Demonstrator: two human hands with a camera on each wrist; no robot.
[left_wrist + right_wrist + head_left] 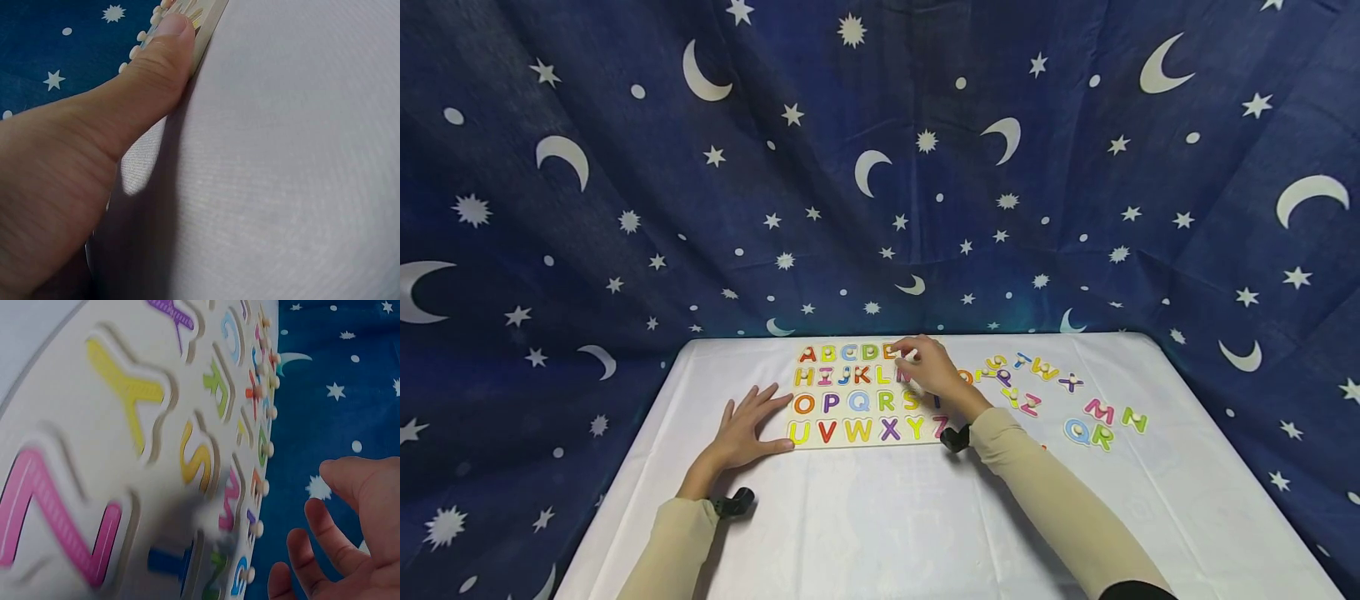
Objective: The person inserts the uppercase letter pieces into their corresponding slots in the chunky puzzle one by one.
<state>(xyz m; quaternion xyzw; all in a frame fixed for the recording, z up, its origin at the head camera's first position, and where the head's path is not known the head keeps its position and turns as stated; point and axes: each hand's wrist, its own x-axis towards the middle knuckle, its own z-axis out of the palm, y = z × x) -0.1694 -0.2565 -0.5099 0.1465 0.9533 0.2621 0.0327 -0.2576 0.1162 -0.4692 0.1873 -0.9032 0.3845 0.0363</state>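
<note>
A white alphabet puzzle board [842,417] lies on the table, its colourful letters in rows. Knobbed letter pieces, among them a red A [807,354] and a green D [869,352], sit in the upper rows. My left hand [739,435] is spread at the board's left edge, and its thumb [150,72] touches the edge in the left wrist view. Over the board's upper right is my right hand [934,371], hiding some letters there. In the right wrist view its fingers are loosely bent with nothing between them, near knobbed pieces such as the blue G [240,575].
Loose knobbed letters lie right of the board, including a pink M [1100,411], a green N [1134,420], a blue Q [1077,431] and a purple X [1071,382]. A white cloth covers the table [880,525]. Behind it hangs a blue star-and-moon curtain [820,275].
</note>
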